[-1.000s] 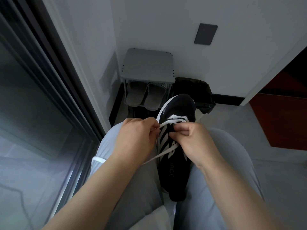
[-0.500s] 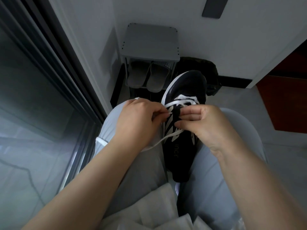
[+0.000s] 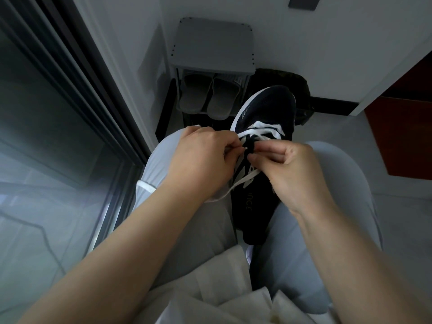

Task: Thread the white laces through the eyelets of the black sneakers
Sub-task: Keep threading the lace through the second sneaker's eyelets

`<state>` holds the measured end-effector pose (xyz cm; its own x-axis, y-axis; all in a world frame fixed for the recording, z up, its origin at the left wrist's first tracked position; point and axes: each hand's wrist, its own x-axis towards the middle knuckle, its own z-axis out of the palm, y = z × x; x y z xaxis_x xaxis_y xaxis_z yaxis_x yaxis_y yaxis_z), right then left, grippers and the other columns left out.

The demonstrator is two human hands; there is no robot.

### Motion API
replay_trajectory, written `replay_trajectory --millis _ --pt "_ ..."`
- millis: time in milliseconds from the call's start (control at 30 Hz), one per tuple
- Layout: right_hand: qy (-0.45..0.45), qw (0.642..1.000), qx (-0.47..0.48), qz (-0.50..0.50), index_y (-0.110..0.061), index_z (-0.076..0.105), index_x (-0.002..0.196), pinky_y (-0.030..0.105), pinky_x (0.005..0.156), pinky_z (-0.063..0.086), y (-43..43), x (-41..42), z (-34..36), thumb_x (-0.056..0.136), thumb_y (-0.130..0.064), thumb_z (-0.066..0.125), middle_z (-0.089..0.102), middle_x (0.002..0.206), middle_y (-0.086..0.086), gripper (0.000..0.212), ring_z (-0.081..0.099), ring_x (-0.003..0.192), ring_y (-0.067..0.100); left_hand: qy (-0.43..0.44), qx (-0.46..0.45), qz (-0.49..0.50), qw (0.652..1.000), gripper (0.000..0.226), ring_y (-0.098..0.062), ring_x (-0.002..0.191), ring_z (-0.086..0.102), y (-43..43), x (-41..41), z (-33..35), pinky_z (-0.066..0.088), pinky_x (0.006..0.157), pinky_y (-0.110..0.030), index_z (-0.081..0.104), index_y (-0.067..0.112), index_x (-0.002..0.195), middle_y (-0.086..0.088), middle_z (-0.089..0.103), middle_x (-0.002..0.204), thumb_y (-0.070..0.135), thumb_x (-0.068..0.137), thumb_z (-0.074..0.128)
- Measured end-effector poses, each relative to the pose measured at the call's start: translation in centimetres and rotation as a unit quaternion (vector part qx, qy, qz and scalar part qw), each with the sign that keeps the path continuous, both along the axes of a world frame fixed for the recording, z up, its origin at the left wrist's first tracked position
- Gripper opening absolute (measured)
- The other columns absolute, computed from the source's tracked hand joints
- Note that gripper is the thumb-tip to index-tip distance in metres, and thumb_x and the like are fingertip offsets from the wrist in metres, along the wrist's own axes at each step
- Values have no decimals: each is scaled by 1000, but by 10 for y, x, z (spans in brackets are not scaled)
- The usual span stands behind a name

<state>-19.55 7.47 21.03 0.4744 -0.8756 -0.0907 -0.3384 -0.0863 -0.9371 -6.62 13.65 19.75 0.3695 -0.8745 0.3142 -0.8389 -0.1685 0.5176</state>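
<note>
Grips close in since earlier, nearly meeting | left grip (image 3: 205, 160) pinches white lace (image 3: 258, 131) end; right grip (image 3: 288, 170) pinches eyelet edge of black sneaker (image 3: 268, 106) | sneaker wedged between thighs (image 3: 201, 230) | toe rows threaded, upper eyelets remain

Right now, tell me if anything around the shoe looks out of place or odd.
Nothing spilled or damaged. The sneaker is only partly laced, and a slack stretch of lace trails from it under the left hand onto the trouser leg.
</note>
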Motion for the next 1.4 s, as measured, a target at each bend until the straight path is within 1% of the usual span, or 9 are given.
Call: replay_trajectory --millis 167,433,633,767,900,967,1133,1267,1400 --pt "5 1000 -25 8 -17 73 94 12 73 51 1 1 0 81 -6 68 71 75 -12 18 68 74 1 9 6 1 1000 16 -13 64 59 -2 -2 3 27 79 -21 65 21 72 7 63 59 30 78 54" --pt "-4 998 -56 33 -41 64 69 11 67 49 2 0 0 82 -4 67 68 67 -21 39 65 68 -3 10 9 -6 1000 15 -15 61 60 -3 -2 6 30 78 -23 64 20 71 5 63 57 28 78 55" --pt "8 997 -78 24 -31 68 83 9 71 49 0 2 -6 82 -6 67 64 63 -29 25 65 74 -7 27 -1 8 1000 12 -15 60 60 -4 -3 7 24 78 -18 64 19 73 5 64 58 25 81 57" --pt "18 994 -101 29 -36 66 81 24 73 54 1 2 -6 82 -7 65 70 75 -18 29 67 76 4 45 8 6 999 10 -15 65 60 -5 -5 14 35 76 -22 66 16 72 3 64 61 19 82 63" --pt "37 991 -124 25 -25 69 83 41 73 53 0 4 -6 82 -7 64 71 79 -1 19 67 75 16 55 68 -17 996 11 -10 65 48 -10 1 21 26 62 -11 63 19 76 7 53 59 21 86 58" --pt "49 990 -129 14 -13 71 84 43 71 53 -1 5 -8 81 -7 63 70 74 4 11 66 73 20 58 102 -34 993 14 -12 68 46 -17 4 24 26 63 -22 58 21 73 8 47 58 20 86 57" --pt "75 980 -181 26 -9 68 75 39 59 48 -2 11 -11 82 -16 58 65 64 4 14 61 63 20 7 166 -74 983 10 -18 83 55 -32 13 31 32 64 -23 64 18 78 5 54 74 19 85 57" --pt "76 992 -102 18 -12 67 68 32 60 45 -9 13 -11 88 -14 56 66 64 2 23 60 63 15 -19 175 -85 981 11 -19 86 56 -34 14 31 34 65 -24 65 18 81 4 54 76 22 87 56" --pt "65 997 14 34 -24 70 76 28 76 52 -18 14 -4 87 -13 61 72 75 -3 18 67 75 10 26 180 -99 978 24 -16 77 56 -33 21 28 39 66 -25 55 28 63 4 58 68 22 87 58"
